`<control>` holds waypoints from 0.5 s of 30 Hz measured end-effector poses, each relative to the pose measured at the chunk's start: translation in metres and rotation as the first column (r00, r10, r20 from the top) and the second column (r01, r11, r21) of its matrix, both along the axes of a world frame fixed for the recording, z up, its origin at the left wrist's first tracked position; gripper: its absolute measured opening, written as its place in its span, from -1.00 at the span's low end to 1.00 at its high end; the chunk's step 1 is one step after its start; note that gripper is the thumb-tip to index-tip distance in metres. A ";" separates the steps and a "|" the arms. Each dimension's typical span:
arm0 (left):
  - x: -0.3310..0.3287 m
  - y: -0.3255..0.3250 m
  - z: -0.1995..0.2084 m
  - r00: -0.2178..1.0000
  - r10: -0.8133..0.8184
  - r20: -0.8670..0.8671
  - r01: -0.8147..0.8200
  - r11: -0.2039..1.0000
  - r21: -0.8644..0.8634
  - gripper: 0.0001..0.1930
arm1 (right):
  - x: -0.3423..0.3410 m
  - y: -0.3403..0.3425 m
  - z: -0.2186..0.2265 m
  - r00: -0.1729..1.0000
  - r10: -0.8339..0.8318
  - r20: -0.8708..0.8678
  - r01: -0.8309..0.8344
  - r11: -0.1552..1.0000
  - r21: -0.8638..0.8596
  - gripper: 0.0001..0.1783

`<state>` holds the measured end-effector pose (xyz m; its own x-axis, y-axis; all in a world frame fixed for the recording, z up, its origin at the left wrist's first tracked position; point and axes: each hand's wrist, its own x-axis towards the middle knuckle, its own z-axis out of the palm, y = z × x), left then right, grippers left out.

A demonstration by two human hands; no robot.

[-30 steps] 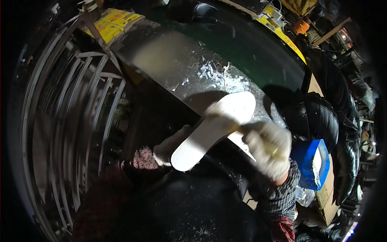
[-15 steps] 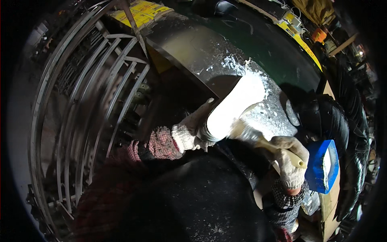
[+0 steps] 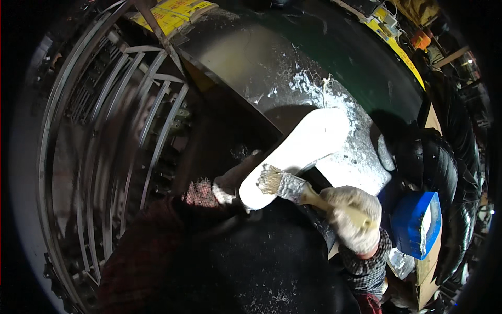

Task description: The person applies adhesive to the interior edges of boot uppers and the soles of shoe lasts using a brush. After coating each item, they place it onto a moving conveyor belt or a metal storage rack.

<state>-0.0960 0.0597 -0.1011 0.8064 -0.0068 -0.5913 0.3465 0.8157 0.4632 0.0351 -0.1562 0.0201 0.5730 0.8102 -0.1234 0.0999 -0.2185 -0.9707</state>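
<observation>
While right grip (image 3: 354, 217) holds brush (image 3: 291, 187), sole (image 3: 306, 141) lies leftward

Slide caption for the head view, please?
White-gloved right hand holds a pale-handled flat paintbrush over a white sole-shaped piece, gloved left hand at its lower end.

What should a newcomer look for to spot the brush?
Find the dark worktable, then the long white sole-shaped piece at its near edge. Over that piece's lower end is the brush, its pale handle gripped in the gloved right hand. Ragged tan bristles and a greyish, white-smeared band set it apart from the smooth white piece and the blue container.
</observation>
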 end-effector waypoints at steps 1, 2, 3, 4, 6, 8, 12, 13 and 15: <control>-0.004 0.011 -0.028 0.958 -0.013 0.285 0.130 0.909 -0.396 -0.46 | 0.013 -0.003 -0.011 1.000 0.020 -0.008 -0.020 0.999 0.036 -0.53; -0.004 0.018 -0.059 0.844 0.084 0.529 0.355 0.652 -0.670 -0.45 | 0.034 -0.015 -0.028 0.975 -0.077 0.210 0.083 0.996 -0.020 -0.54; -0.008 0.017 -0.049 0.862 0.094 0.498 0.307 0.684 -0.661 -0.47 | 0.054 -0.026 -0.037 0.965 -0.229 0.131 0.230 0.973 0.002 -0.57; -0.010 0.015 -0.052 0.860 0.091 0.502 0.316 0.677 -0.664 -0.47 | 0.068 -0.035 -0.038 0.922 -0.382 0.058 0.382 0.924 0.012 -0.60; -0.018 0.015 -0.076 0.831 0.082 0.550 0.307 0.757 -0.577 -0.49 | 0.090 -0.033 -0.047 0.744 -0.649 0.157 0.627 0.760 0.169 -0.74; -0.022 0.024 -0.103 0.801 0.049 0.597 0.298 0.831 -0.469 -0.50 | 0.086 -0.017 -0.038 0.786 -0.608 0.109 0.555 0.773 0.307 -0.76; -0.030 0.031 -0.104 0.828 0.022 0.560 0.134 0.962 -0.237 -0.50 | 0.038 -0.011 -0.022 0.410 0.028 0.911 0.067 0.996 -0.061 -0.61; -0.027 0.031 -0.093 0.873 0.028 0.487 0.136 0.945 -0.298 -0.49 | 0.028 -0.017 -0.016 0.460 0.039 0.887 -0.002 0.999 -0.043 -0.62; -0.021 0.028 -0.078 0.908 0.027 0.419 0.138 0.924 -0.358 -0.49 | 0.024 -0.029 0.000 0.622 0.020 0.783 -0.080 0.996 0.038 -0.62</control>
